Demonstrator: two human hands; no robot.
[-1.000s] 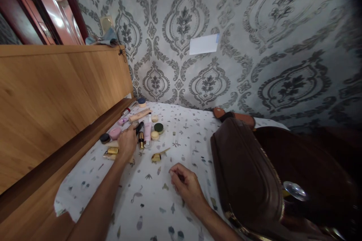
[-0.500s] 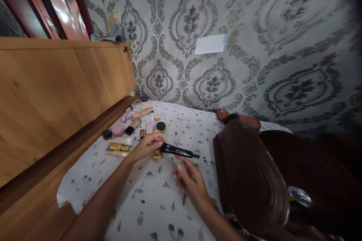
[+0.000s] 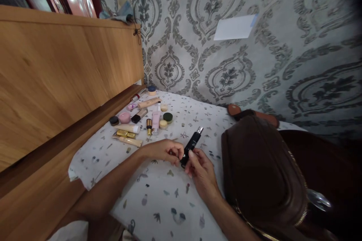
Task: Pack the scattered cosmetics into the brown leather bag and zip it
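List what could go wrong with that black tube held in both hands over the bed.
1. The black tube is pinched only at its lower end by the left hand and right hand; it might slip onto the sheet.
2. If it opens, it could stain the sheet.
3. The brown bag lies close; an elbow may nudge it.

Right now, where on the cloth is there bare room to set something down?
Free: the printed cloth below both hands, and the strip between the cosmetics cluster and brown bag. Crowded: along the wooden board, and where both hands hold the black tube.
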